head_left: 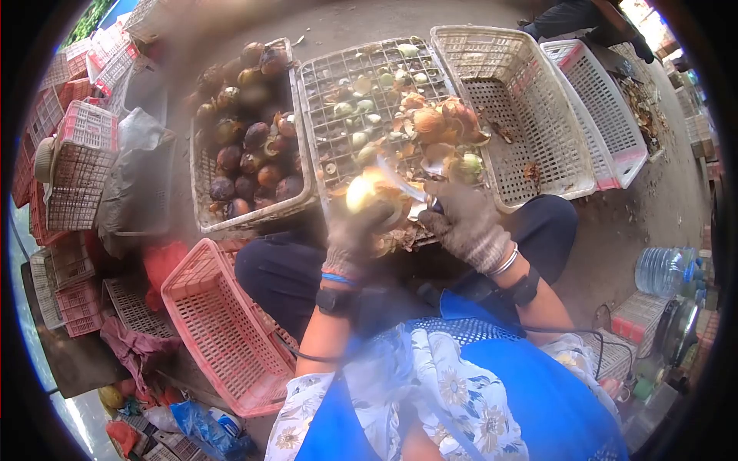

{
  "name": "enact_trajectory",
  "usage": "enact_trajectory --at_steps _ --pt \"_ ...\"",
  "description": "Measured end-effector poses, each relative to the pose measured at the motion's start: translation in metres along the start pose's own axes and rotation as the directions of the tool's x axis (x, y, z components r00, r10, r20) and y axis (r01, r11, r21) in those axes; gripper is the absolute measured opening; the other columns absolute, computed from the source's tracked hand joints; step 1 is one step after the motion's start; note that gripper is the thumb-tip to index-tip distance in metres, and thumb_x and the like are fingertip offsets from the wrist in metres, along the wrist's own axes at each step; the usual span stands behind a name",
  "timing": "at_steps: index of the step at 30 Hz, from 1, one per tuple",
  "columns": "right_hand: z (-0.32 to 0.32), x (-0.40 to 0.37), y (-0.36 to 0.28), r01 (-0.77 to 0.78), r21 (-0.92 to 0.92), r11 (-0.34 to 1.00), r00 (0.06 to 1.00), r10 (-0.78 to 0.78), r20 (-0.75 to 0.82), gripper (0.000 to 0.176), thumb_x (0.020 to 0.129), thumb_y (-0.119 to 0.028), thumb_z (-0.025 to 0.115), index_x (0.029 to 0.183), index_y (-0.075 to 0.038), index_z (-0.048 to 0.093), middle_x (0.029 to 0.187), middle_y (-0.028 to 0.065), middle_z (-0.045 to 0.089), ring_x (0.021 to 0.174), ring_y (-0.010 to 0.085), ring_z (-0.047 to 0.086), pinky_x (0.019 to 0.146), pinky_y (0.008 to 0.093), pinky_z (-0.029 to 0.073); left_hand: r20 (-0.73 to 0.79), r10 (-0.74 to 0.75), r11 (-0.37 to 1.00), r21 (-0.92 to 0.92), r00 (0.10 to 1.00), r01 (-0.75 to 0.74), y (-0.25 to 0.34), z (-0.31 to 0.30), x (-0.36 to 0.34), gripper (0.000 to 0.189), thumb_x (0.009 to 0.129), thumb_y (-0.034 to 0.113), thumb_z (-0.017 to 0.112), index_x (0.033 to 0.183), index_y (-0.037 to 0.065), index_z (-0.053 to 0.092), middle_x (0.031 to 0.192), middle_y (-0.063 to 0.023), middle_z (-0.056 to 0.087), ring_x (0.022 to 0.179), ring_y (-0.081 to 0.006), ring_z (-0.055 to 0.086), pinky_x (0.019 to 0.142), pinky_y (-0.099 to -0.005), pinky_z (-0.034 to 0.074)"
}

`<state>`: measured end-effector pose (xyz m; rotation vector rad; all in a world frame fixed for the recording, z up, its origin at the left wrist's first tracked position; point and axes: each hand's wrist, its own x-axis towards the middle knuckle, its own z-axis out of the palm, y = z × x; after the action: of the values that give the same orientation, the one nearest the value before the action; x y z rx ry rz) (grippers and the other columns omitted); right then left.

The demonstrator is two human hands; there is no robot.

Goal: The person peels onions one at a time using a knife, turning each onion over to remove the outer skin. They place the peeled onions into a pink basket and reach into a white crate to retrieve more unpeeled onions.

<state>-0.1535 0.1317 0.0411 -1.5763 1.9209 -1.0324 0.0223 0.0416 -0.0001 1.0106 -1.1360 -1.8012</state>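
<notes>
gloved left hand [350,246] clamped round a half-peeled pale onion [367,192], just above the middle of the frame. gloved right hand [465,224] closed on a knife [401,186], blade laid against the onion. behind both, in the upper middle, a grey crate [330,73] strewn with skins and peeled pieces (partly blurred). left of it, dark unpeeled onions [246,146] heaped in a second crate [207,223]. pink basket [223,323] at lower left, water bottle [665,270] at the right edge.

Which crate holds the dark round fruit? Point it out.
The leftmost crate in the row, beyond the left hand; the middle crate holds peelings, the right crate almost nothing.
</notes>
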Motion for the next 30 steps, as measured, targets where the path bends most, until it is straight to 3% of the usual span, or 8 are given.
enact_trajectory --at_steps 3,8,10,20,22,25,28,30 --pt "-0.007 -0.012 -0.003 0.007 -0.288 0.958 0.953 0.081 0.293 0.036 0.089 -0.036 0.064 0.111 -0.007 0.060 0.092 0.0178 0.066 0.088 0.0357 0.065 0.076 0.0471 0.052 0.071 -0.083 0.983 -0.161 0.994 0.093 0.023 0.001 -0.003 0.035 0.080 0.006 0.071 0.111 -0.002 0.058 0.105 -0.0115 0.063 0.091 -0.0221 0.067 0.078 -0.0365 0.058" --pt "-0.005 -0.030 0.008 0.080 -0.285 0.955 0.961 0.002 0.277 0.032 0.090 -0.034 0.063 0.106 -0.006 0.060 0.094 0.0187 0.065 0.090 0.0364 0.065 0.076 0.0475 0.051 0.032 0.118 0.992 0.047 0.992 -0.120 -0.028 -0.028 0.011 0.030 0.085 0.010 0.070 0.111 -0.001 0.059 0.103 -0.0093 0.064 0.091 -0.0226 0.068 0.073 -0.0350 0.059" --pt "-0.004 -0.032 0.007 0.087 -0.262 0.961 0.962 -0.013 0.274 0.032 0.090 -0.034 0.063 0.104 -0.005 0.059 0.094 0.0189 0.065 0.090 0.0367 0.064 0.076 0.0476 0.051 0.023 -0.192 0.950 -0.247 0.981 0.192 0.004 -0.013 0.002 0.051 0.077 0.004 0.069 0.126 -0.001 0.052 0.112 -0.0145 0.064 0.099 -0.0273 0.067 0.087 -0.0391 0.058" --pt "0.001 -0.033 0.006 0.015 -0.271 0.963 0.970 0.052 0.238 0.038 0.092 -0.041 0.060 0.103 -0.004 0.063 0.091 0.0203 0.067 0.088 0.0397 0.065 0.076 0.0489 0.051 0.053 -0.188 0.893 -0.406 0.981 0.193 -0.011 -0.018 0.003 0.051 0.077 0.004 0.069 0.125 0.000 0.053 0.113 -0.0149 0.064 0.099 -0.0286 0.067 0.085 -0.0400 0.059" --pt "0.000 -0.033 0.003 0.014 -0.271 0.962 0.967 0.056 0.248 0.039 0.092 -0.041 0.060 0.102 -0.004 0.063 0.091 0.0205 0.067 0.088 0.0397 0.065 0.076 0.0488 0.052 0.056 -0.061 0.994 -0.085 0.997 0.066 -0.023 -0.027 0.004 0.050 0.077 0.004 0.070 0.124 -0.001 0.053 0.113 -0.0149 0.064 0.098 -0.0283 0.068 0.085 -0.0401 0.059" --pt "0.002 -0.032 0.002 0.001 -0.233 0.973 0.970 0.055 0.236 0.038 0.092 -0.041 0.059 0.100 -0.004 0.063 0.090 0.0198 0.066 0.087 0.0390 0.065 0.075 0.0485 0.051 -0.008 -0.194 0.952 -0.242 0.981 0.186 0.002 -0.009 0.002 0.051 0.077 0.005 0.071 0.124 -0.001 0.053 0.113 -0.0148 0.065 0.097 -0.0281 0.068 0.086 -0.0401 0.059" --pt "0.009 -0.032 0.002 -0.042 -0.315 0.948 0.951 0.135 0.279 0.032 0.089 -0.023 0.063 0.116 -0.006 0.061 0.097 0.0175 0.065 0.089 0.0367 0.063 0.077 0.0451 0.050 0.002 -0.169 0.964 -0.208 0.986 0.166 -0.003 -0.012 0.004 0.051 0.078 0.006 0.071 0.125 -0.002 0.053 0.112 -0.0151 0.065 0.098 -0.0282 0.068 0.086 -0.0397 0.059" --pt "0.016 -0.032 0.001 0.009 -0.438 0.899 0.987 0.061 0.147 0.039 0.094 -0.039 0.057 0.109 -0.003 0.061 0.084 0.0176 0.065 0.084 0.0352 0.066 0.071 0.0463 0.052 0.059 -0.144 0.952 -0.263 0.988 0.155 -0.005 -0.015 0.003 0.052 0.078 0.007 0.072 0.125 -0.001 0.052 0.113 -0.0150 0.064 0.100 -0.0282 0.067 0.087 -0.0401 0.059"
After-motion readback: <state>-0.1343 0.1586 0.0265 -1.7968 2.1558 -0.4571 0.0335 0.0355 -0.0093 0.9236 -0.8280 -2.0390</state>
